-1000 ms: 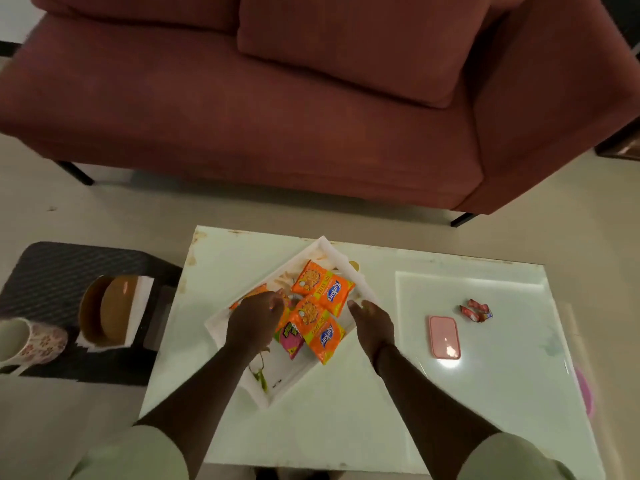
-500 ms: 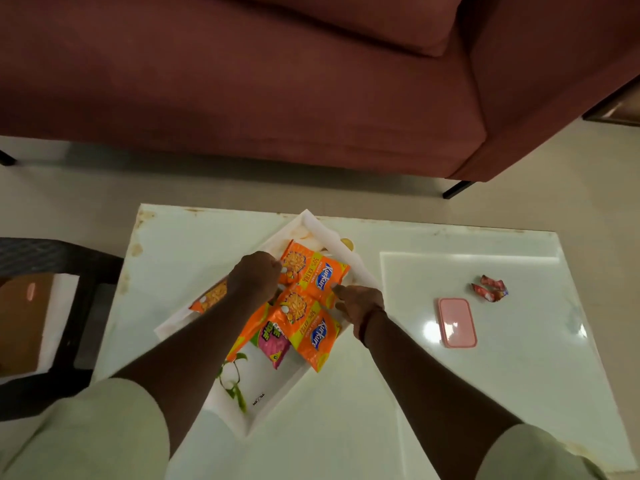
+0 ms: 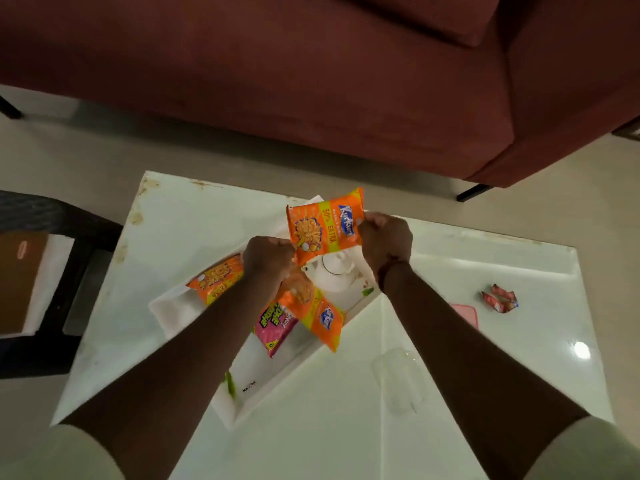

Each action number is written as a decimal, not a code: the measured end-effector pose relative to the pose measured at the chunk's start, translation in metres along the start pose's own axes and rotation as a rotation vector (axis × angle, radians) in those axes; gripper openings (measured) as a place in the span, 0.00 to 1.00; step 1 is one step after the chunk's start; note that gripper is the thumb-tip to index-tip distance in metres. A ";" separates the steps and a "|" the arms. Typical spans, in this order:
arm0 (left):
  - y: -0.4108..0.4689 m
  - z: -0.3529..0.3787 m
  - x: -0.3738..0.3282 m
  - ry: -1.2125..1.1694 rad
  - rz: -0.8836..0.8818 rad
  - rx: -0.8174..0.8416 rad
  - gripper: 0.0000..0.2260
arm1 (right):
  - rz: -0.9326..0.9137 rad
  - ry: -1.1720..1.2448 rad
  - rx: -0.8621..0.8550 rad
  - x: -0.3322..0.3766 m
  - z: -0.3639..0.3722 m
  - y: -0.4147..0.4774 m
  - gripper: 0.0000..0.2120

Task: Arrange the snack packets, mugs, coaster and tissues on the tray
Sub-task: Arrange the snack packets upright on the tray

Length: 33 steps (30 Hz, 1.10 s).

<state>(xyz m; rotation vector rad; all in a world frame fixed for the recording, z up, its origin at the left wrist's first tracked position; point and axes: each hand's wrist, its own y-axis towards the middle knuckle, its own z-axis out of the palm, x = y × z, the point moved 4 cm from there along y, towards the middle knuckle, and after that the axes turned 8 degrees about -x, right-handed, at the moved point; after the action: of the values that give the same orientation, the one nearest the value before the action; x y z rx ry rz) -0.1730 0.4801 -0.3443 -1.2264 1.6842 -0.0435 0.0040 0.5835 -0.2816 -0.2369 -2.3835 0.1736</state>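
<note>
Both my hands hold one orange snack packet [image 3: 323, 225] lifted above the far end of the white tray [image 3: 266, 368]. My left hand [image 3: 268, 258] pinches its lower left corner, and my right hand [image 3: 384, 240] grips its right edge. Lying on the tray are another orange packet [image 3: 216, 278] at the left, a third orange packet [image 3: 320, 315] in the middle and a pink packet [image 3: 275, 323] beside it. A white teapot shape [image 3: 334, 271] shows on the tray below the raised packet. No mugs are in view.
The tray lies diagonally on a glossy white table [image 3: 450, 427]. A crumpled red wrapper [image 3: 500, 299] and a pink case [image 3: 467, 313], partly behind my right arm, lie at the right. A black stool [image 3: 79, 278] at the left carries a brown coaster [image 3: 19, 278] on white tissues. A maroon sofa [image 3: 311, 81] stands beyond.
An orange packet that lay on the tray is now lifted between both hands. The teapot shape beneath it has come into sight. The camera has tilted further down.
</note>
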 end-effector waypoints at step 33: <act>0.004 0.008 0.008 0.443 0.111 0.080 0.18 | -0.069 -0.205 -0.067 -0.007 0.004 -0.001 0.22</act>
<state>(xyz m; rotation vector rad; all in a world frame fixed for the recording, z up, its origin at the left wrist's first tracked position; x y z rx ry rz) -0.1702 0.4801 -0.3556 -1.1147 2.1078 -0.3330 0.0064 0.5805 -0.2890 -0.1753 -2.6000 0.0888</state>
